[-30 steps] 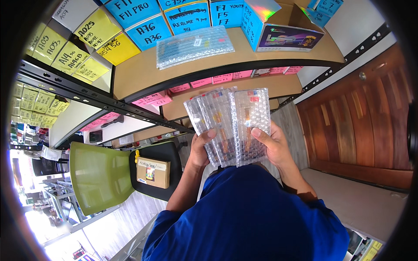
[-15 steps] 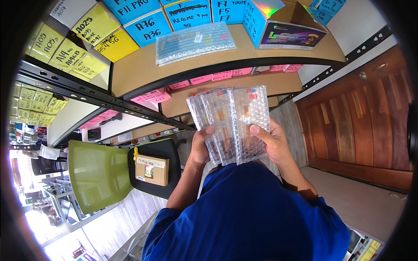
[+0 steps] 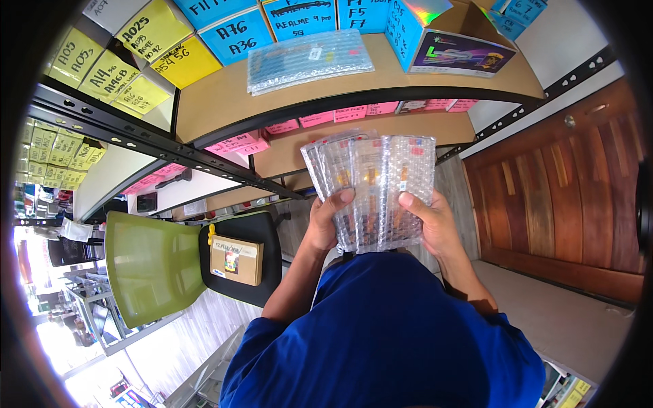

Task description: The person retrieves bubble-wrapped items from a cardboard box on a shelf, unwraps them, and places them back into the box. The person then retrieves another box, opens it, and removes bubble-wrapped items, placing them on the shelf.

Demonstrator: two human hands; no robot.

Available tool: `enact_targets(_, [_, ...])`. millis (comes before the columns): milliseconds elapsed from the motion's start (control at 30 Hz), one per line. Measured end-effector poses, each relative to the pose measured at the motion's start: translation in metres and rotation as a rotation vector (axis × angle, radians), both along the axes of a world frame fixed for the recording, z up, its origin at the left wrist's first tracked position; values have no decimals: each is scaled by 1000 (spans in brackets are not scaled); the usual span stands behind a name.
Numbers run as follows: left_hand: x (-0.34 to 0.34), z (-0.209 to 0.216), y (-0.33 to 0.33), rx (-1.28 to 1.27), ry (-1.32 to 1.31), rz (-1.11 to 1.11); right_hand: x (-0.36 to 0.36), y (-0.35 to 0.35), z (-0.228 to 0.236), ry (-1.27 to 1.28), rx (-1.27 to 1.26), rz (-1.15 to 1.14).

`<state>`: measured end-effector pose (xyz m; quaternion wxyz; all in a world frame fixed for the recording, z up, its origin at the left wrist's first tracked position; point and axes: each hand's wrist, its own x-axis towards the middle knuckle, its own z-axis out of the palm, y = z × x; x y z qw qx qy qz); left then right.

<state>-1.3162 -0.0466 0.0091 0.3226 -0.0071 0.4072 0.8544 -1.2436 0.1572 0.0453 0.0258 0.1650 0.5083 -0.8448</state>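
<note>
Several clear bubble-wrap packets [image 3: 371,183] are fanned out in front of my chest, overlapping one another. Flat pieces with orange and dark parts show faintly through the plastic; their kind I cannot make out. My left hand [image 3: 328,219] grips the left side of the fan, thumb on top. On the right edge my right hand [image 3: 433,221] pinches the rightmost packet, its thumb on the front and the fingers behind. Beyond them, on the shelf, lies another stack of bubble-wrap packets [image 3: 309,61].
Blue boxes [image 3: 235,42] and yellow boxes [image 3: 183,61] line the shelf [image 3: 374,85], with an open printed box [image 3: 456,51] at its right. Pink boxes [image 3: 316,119] sit below. A green chair [image 3: 153,268] holding a cardboard box [image 3: 235,260] stands left, a wooden door [image 3: 558,197] right.
The packets and both hands have shifted slightly right. The fan has changed, with the packets overlapping differently and more of them showing at the left. Both hands keep their grip.
</note>
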Motion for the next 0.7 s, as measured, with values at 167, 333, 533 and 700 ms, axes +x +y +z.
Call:
enact_targets(167, [-1, -11, 7, 66, 0, 80, 0, 14, -7, 79, -306, -125])
enact_targets(333, [-1, -2, 8, 69, -18, 76, 3, 29, -4, 68, -363, -8])
enact_targets(533, [-2, 2, 3, 41, 5, 5, 5, 19, -7, 11, -96, 59])
enact_targets(700, [-1, 13, 14, -76, 30, 59, -1, 9, -6, -32, 28, 57])
